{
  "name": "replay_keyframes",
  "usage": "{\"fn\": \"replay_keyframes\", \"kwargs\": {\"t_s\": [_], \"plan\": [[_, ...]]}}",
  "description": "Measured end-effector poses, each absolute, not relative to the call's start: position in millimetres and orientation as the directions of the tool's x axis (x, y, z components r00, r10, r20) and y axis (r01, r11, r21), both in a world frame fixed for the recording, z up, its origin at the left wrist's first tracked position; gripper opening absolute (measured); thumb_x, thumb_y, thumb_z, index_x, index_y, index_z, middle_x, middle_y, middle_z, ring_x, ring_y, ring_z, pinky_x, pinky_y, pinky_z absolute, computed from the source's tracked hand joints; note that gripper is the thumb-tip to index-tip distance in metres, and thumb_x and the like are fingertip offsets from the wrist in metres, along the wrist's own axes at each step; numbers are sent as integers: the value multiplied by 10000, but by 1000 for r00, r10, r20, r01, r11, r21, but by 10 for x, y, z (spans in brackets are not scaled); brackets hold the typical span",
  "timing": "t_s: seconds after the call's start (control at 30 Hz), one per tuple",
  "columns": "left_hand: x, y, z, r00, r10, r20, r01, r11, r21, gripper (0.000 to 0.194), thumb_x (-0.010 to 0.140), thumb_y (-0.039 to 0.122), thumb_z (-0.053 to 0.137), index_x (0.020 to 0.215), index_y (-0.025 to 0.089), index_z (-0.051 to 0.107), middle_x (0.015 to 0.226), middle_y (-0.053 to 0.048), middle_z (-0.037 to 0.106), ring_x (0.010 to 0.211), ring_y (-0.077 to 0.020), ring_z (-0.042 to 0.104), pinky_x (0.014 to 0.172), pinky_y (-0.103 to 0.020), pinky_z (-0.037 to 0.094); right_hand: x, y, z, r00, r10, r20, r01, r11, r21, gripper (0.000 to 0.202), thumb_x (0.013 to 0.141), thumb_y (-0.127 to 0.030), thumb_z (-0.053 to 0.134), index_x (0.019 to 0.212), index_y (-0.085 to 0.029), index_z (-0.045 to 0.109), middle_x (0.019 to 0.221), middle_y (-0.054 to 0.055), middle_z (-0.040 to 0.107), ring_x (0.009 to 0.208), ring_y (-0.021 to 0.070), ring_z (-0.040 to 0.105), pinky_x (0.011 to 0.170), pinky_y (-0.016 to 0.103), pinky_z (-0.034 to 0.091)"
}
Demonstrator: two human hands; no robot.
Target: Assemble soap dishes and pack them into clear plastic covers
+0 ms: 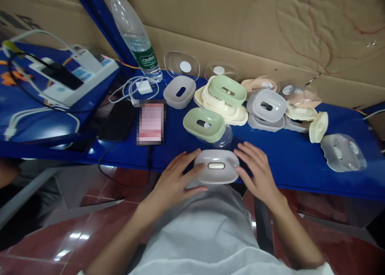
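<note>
A pale grey oval dish (217,176) with a cream insert in its middle slot lies at the table's front edge. My left hand (179,176) is at its left side, fingers spread, some reaching over the rim. On the right side my right hand (254,171) has its fingers apart, with the fingertips near or at the rim. Just behind the dish a green oval dish (192,122) rests partly over a clear lid (226,138). Farther back, another green dish (219,86) sits on stacked cream pieces (237,117).
Stacked grey dishes (278,102) and a clear wavy piece (339,162) are to the right. At the left are a grey dish (185,82), a phone (151,122), a water bottle (135,38), a charger (144,87) and a power strip (90,76). Cardboard (228,22) stands behind.
</note>
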State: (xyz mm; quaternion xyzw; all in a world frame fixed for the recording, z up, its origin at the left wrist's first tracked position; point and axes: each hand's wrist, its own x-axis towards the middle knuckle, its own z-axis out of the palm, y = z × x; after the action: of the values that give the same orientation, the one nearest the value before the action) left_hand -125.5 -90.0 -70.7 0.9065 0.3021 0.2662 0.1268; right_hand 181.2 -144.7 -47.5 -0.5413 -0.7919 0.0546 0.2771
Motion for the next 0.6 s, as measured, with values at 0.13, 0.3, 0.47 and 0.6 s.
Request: {"fn": "replay_keyframes", "kwargs": {"t_s": [0.13,0.3,0.47,0.6], "plan": [[-1383,-858,-723,605,681,411,543,-731,413,527,896,488,839,1324,238,663,1578,-173,578,1433,-386,592,1185,-594,517,1658,-930,-379,-150,938,311,871,275,-408,793,1017,-518,667,1687,-264,327,1695,179,435,1582,363,409,1246,616,410],[-1447,-838,-778,548,736,398,568,-676,469,518,913,453,825,1331,219,627,1591,-204,541,1414,-374,605,1112,-537,587,1462,-551,-360,-187,955,230,842,277,-462,1093,897,-664,760,1728,-223,202,1707,203,409,1566,398,426,1232,633,423],[-1478,-818,-762,565,736,372,529,-670,521,466,946,426,791,1334,237,617,1604,-189,524,1432,-360,594,1140,-527,574,1589,-641,-369,-207,956,209,808,287,-514,794,1069,-589,535,1725,-255,236,1713,155,421,1577,330,426,1262,579,400],[-1527,-814,-759,569,745,348,494,-648,580,462,955,412,780,1352,244,615,1634,-166,504,1454,-342,585,1164,-500,565,1743,-824,-471,-162,967,197,871,234,-433,819,1020,-627,614,1698,-266,330,1701,161,439,1566,358,439,1245,610,412]]}}
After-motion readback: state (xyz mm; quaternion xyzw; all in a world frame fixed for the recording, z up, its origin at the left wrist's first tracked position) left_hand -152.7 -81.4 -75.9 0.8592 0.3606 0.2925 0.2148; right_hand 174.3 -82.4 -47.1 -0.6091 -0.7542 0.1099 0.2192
